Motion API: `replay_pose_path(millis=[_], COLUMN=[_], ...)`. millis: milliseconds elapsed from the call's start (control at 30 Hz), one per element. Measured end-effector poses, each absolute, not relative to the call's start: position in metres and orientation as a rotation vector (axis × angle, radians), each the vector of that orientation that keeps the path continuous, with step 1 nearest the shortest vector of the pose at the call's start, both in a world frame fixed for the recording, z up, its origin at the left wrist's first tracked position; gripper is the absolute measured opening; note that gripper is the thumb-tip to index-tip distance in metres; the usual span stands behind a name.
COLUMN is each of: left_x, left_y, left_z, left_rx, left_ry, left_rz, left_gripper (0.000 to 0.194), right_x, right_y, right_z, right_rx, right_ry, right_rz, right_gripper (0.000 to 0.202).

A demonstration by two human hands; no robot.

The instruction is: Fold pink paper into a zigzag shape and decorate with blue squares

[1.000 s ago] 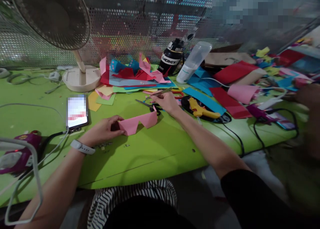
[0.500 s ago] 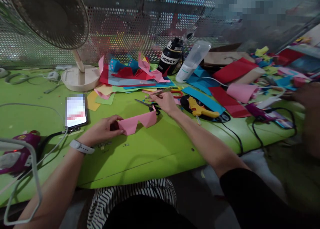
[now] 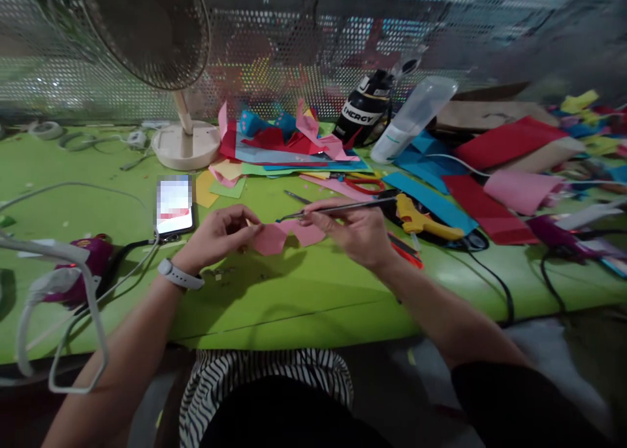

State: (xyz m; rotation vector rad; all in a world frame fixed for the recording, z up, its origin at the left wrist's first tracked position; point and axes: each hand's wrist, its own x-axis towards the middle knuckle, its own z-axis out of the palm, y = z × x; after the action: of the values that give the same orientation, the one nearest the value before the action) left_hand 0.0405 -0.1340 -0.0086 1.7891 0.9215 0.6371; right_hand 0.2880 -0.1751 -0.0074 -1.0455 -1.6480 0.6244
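Note:
My left hand [image 3: 226, 234] pinches the left end of a pink paper piece [image 3: 271, 240], which has a notch in its lower edge, just above the table. In my right hand [image 3: 363, 234] is a pair of slim metal tweezers [image 3: 350, 206], held like a pen with its tip at the paper's top edge. A tiny dark teal spot shows at that tip, too small to make out. Behind the paper a dark pointed blade [image 3: 295, 197] lies on the table, partly hidden by my right hand. A red-and-black cutter [image 3: 407, 251] sits beside my right wrist.
A phone [image 3: 174, 205] and a fan [image 3: 186, 146] stand left, near a purple power strip [image 3: 81, 275] with cables. Coloured paper [image 3: 289, 157], a black bottle [image 3: 362, 112] and a clear bottle [image 3: 414, 118] are behind. A yellow glue gun [image 3: 425, 218] lies right on the green table [image 3: 294, 311].
My right hand has picked up the tweezers from the back and brought them to the pink paper. My left hand has turned the paper and raised it slightly. The view has shifted left.

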Motion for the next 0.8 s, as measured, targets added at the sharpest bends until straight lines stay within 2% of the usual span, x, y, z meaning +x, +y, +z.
replay_pose_path(millis=[800], left_x=[0.049], left_y=[-0.140], left_z=[-0.017], left_rx=[1.655], left_ry=[0.798], left_rz=[0.633], left_gripper=[0.025], right_x=[0.274], right_y=[-0.186], right_z=[-0.012], right_rx=[-0.990], right_ry=[-1.678], right_rz=[0.708], right_gripper=[0.010])
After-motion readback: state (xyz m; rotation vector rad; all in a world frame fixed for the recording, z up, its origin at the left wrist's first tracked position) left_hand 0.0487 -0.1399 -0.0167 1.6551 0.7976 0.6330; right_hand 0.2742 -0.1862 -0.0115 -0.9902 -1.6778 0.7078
